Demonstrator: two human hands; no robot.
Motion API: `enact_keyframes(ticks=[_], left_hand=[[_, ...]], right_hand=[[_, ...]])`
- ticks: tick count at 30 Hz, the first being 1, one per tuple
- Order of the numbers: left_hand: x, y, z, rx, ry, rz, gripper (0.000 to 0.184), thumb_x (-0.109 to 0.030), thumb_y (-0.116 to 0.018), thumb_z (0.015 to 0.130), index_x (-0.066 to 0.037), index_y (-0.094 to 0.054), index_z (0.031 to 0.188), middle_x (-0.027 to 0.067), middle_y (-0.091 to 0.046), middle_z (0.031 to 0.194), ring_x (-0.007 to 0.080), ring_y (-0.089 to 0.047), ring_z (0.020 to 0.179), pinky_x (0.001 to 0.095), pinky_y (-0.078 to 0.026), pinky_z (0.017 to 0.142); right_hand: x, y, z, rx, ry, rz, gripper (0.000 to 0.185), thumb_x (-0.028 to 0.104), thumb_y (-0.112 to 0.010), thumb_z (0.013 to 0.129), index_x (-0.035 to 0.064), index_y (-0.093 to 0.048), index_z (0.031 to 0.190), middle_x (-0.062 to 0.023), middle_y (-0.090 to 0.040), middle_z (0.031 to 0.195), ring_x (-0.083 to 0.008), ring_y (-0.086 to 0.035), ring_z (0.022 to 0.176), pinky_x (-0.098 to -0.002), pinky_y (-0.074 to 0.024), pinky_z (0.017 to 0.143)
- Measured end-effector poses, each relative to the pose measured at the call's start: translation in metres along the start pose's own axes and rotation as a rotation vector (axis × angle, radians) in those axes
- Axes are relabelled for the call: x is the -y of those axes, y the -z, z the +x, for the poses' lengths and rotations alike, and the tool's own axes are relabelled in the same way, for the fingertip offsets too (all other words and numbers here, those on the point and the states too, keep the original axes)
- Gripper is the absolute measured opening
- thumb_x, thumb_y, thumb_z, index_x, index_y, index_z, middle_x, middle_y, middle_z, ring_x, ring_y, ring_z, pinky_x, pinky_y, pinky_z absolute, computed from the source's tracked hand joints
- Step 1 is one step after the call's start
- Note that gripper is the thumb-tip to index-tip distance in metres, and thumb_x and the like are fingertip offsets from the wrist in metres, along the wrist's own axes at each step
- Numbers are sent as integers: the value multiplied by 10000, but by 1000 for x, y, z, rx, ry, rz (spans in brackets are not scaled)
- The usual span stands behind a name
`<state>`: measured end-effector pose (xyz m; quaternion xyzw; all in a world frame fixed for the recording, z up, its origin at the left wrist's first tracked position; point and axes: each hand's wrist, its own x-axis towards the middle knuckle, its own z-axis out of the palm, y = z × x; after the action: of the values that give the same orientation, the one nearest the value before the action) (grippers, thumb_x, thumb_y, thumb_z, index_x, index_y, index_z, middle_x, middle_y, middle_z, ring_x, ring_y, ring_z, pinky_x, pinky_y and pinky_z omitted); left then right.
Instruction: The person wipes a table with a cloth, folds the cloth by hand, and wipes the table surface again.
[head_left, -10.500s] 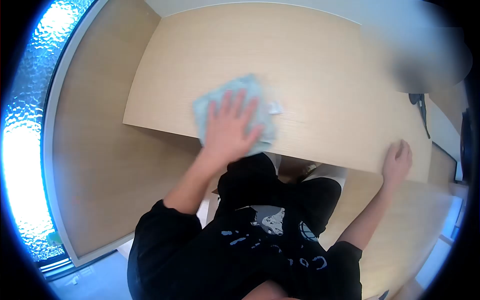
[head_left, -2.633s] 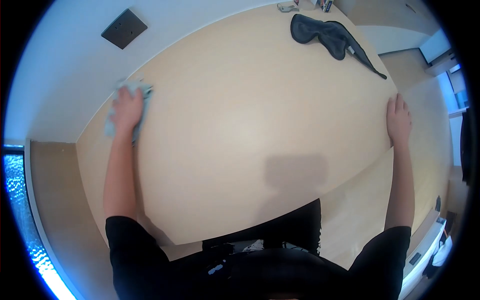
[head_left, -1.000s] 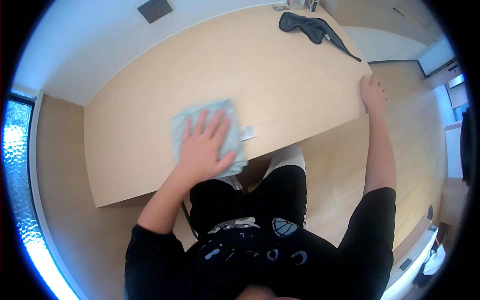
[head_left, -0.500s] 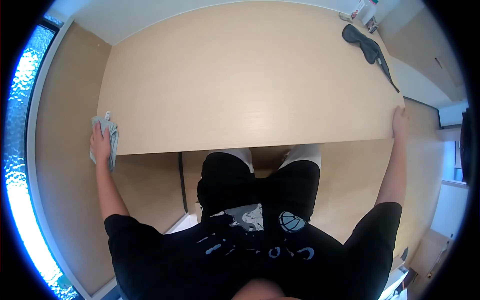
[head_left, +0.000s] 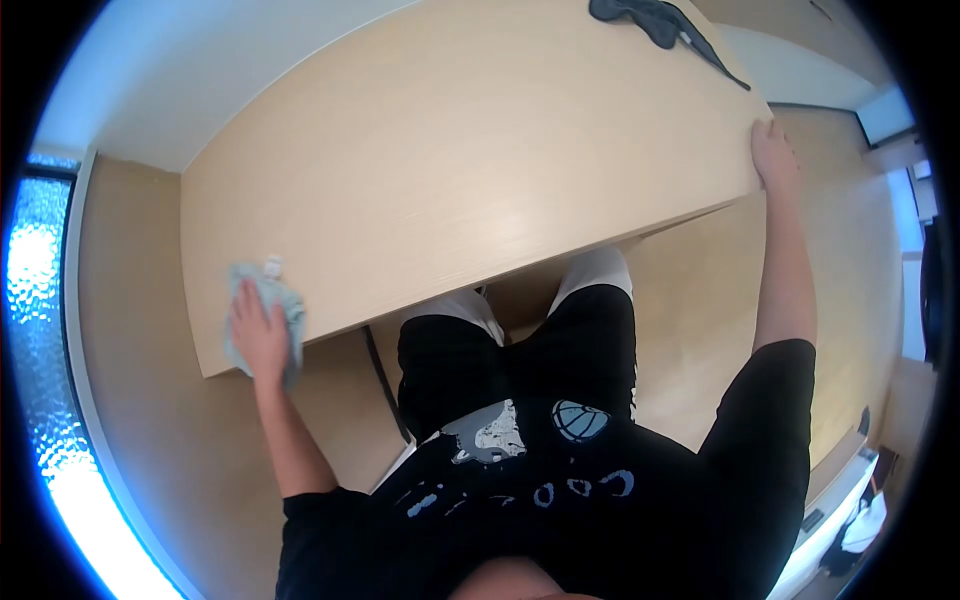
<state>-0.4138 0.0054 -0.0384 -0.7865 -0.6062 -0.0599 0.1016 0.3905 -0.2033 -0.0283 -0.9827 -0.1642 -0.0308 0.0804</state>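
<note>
My left hand (head_left: 260, 330) lies over a pale green cloth (head_left: 292, 310), pressing it onto the front left part of a light wooden desk (head_left: 450, 170). The fingers are stretched forward across the fabric, and a white tag sticks out at its far side. Part of the cloth hangs past the desk's front edge. At the opposite end, my right hand (head_left: 776, 158) grips the right edge of the desk near its front corner; some of its fingertips are hidden. A dark grey eye mask (head_left: 655, 20) with a strap lies at the far right of the top.
A bright textured window (head_left: 40, 300) stands on the left, beyond a wooden side panel (head_left: 130, 260). A white wall (head_left: 200, 90) borders the desk's back. My legs reach under the desk, above a wooden floor (head_left: 690, 290). A white surface (head_left: 835, 490) is at lower right.
My left hand has slid the cloth inward to the right from the desk's left edge. My right hand stays at the right edge. The view has turned, so the desk appears tilted.
</note>
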Motion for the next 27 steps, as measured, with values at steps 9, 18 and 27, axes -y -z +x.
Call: enact_keyframes(ticks=[9, 18, 27], left_hand=[[-303, 79, 15, 113, -629, -195, 753, -441, -558, 918, -41, -372, 1528, 166, -311, 1615, 443, -254, 1474, 624, -166, 1177], [-528, 80, 30, 55, -948, -391, 782, -557, -436, 952, -36, -362, 1529, 181, -298, 1611, 449, -234, 1484, 683, -155, 1159], [-639, 76, 54, 84, -909, -550, 806, -598, -467, 913, -89, -382, 1533, 133, -307, 1619, 400, -221, 1496, 675, -125, 1168]], right_hand=[[14, 20, -14, -10, -8, 14, 662, 543, -371, 948, 173, -450, 1491, -199, -482, 1490, -396, -433, 1386, -539, -314, 1134], [14, 11, -12, -104, -10, 7, 628, 525, -389, 940, 150, -504, 1431, -201, -495, 1469, -409, -449, 1350, -552, -318, 1109], [12, 7, -3, -70, -16, 61, 652, 531, -403, 936, 146, -478, 1457, -202, -498, 1467, -432, -446, 1350, -564, -304, 1114]])
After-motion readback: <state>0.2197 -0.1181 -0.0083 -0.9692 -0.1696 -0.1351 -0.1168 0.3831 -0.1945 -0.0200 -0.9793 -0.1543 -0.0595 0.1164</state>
